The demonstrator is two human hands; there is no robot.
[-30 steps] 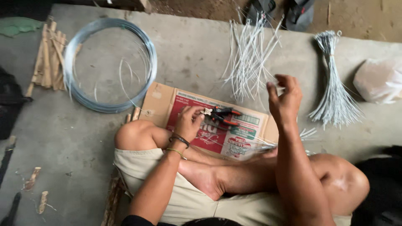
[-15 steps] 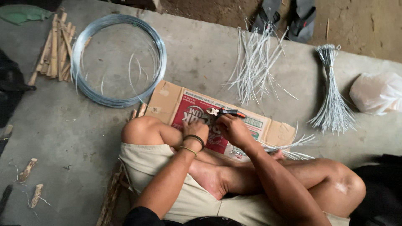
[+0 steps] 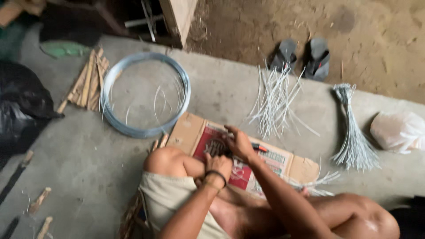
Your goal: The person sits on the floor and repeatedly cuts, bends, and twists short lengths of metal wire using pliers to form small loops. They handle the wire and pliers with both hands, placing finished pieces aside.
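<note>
I am looking down at a grey concrete floor that ends at a strip of bare brown earth along the top, where a pair of grey sandals lies. A flattened cardboard box with a red print is spread on the concrete in front of the seated person's crossed legs. My right hand rests on that cardboard, fingers curled over pliers with red-and-black handles; only the handle end shows past the hand, and the picture is blurred, so I cannot tell how firmly it grips them. My left hand, with a dark band at the wrist, sits just beside it, closed loosely into a fist; I cannot tell whether anything is inside it. Beyond the cardboard, a loose fan of cut wire lengths lies near the sandals, and a tied bundle of wires lies to the right beside a pale plastic bag. To the left sits a large coil of wire, with split wooden sticks next to it.
</note>
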